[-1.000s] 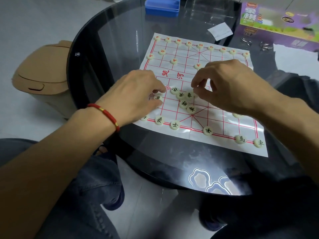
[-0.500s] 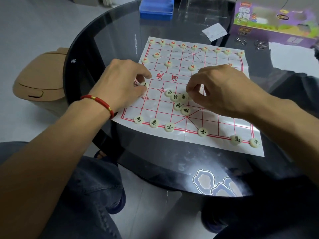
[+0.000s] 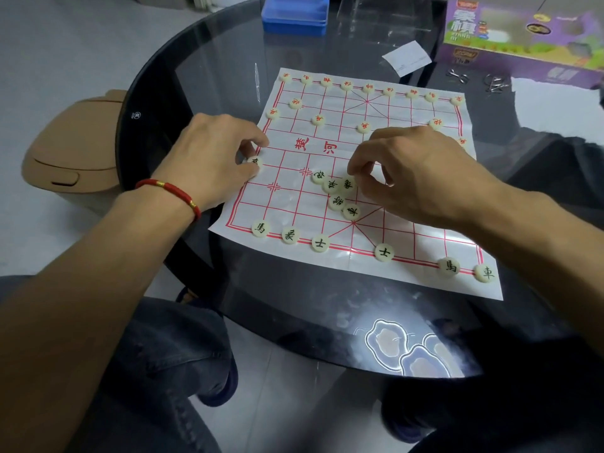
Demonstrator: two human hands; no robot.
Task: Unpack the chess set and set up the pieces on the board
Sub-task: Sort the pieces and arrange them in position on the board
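Note:
A white paper board with red grid lines lies on the dark glass table. Red-lettered discs line its far rows. Black-lettered discs stand along the near row, and a loose cluster of several sits mid-board. My left hand pinches one black-lettered disc at the board's left edge. Over the cluster, my right hand has curled fingers with their tips at a black-lettered disc; whether it is gripped is unclear.
A blue box and a clear lid stand at the table's far side. A purple game box, a paper slip and metal clips lie far right. A tan bin stands on the floor at left.
My left hand has carried a disc from the middle cluster out to the board's left edge. My right hand stayed over the cluster, fingers lowering onto a disc.

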